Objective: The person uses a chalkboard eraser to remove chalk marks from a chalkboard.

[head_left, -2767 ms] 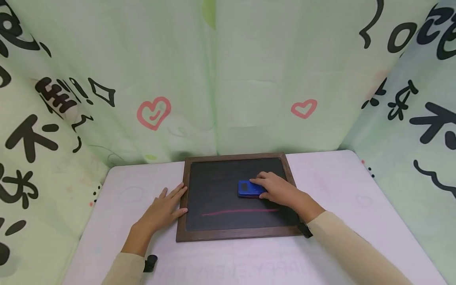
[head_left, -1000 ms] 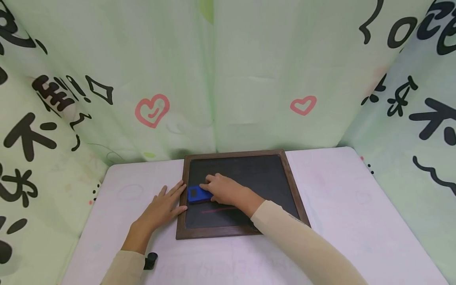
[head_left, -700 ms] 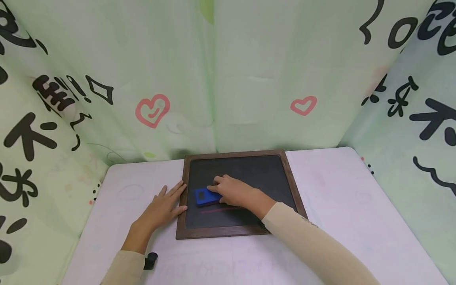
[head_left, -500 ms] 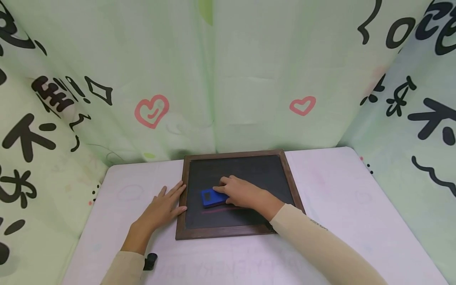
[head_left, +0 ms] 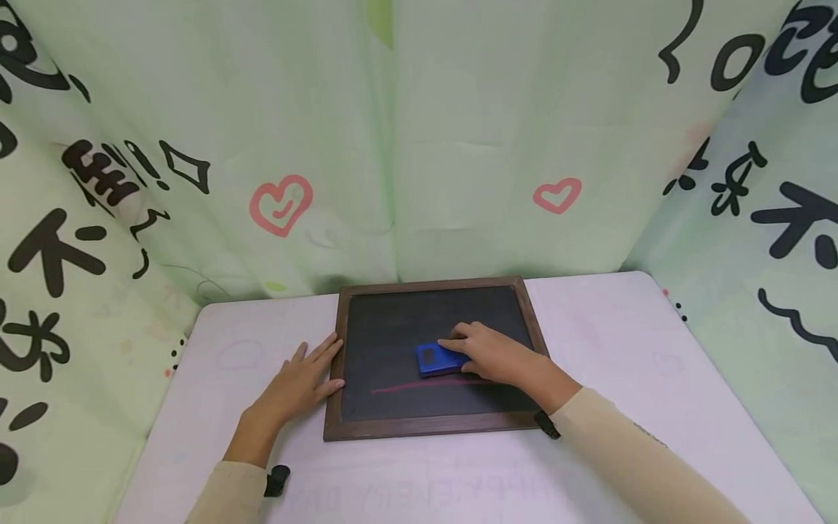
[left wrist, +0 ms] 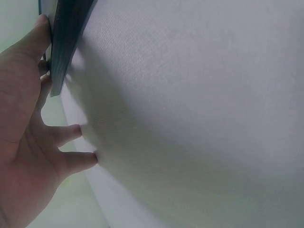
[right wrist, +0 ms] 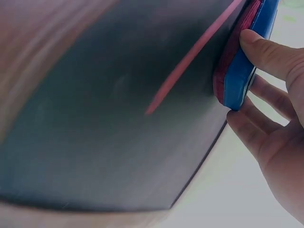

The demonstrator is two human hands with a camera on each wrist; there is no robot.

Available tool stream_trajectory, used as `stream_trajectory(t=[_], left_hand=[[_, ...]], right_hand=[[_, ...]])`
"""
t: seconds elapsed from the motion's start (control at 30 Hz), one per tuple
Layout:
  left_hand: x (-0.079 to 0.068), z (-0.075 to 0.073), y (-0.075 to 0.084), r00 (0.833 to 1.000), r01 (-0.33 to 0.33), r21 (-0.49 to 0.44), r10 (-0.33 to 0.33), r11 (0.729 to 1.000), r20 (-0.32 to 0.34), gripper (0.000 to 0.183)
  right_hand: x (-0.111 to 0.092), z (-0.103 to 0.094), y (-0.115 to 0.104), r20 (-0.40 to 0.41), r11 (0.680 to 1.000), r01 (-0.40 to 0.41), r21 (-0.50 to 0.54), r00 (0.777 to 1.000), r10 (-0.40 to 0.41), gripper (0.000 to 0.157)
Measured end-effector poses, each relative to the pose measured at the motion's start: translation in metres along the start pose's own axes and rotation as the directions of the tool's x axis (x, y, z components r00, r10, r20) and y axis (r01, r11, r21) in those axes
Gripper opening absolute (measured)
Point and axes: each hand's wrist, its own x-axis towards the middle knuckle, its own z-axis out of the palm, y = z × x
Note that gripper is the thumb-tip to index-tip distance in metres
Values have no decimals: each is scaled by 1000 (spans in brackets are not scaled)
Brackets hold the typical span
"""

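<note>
A blackboard (head_left: pixel 393 320) in a brown wooden frame lies on the table. My right hand (head_left: pixel 494 354) grips a blue board eraser (head_left: pixel 437 359) on the middle of the board. In the right wrist view the thumb presses the side of the eraser (right wrist: pixel 240 71), and its reddish pad faces the board. Just below it runs a pink chalk line (head_left: pixel 406 386), partly covered by the hand in the head view. My left hand (head_left: pixel 294 386) rests at the board's left frame with fingers spread. In the left wrist view its thumb and some fingers touch the frame edge (left wrist: pixel 69 42), two other fingertips the table.
The white table (head_left: pixel 622 342) extends around the board on all sides. A pale green curtain (head_left: pixel 458 145) with hearts and black lettering stands behind and at both sides. Dark straps with a device (head_left: pixel 277 480) sit at the wrists.
The right hand slid the eraser left across the board above the pink line, then back right to the middle. The left hand stays at the frame. The pink line is still visible.
</note>
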Motion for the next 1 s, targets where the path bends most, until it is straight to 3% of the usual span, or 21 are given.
stream_trajectory(t=[0.67, 1.0], left_hand=[[1, 2, -2, 1000, -2, -8, 2, 1000, -7, 76], [0, -1, 0, 1000, 6, -3, -6, 1000, 5, 75]], right_hand=[[-67, 1, 56, -86, 980, -158, 120, 982, 169, 56], [-68, -1, 57, -72, 971, -179, 160, 979, 193, 54]])
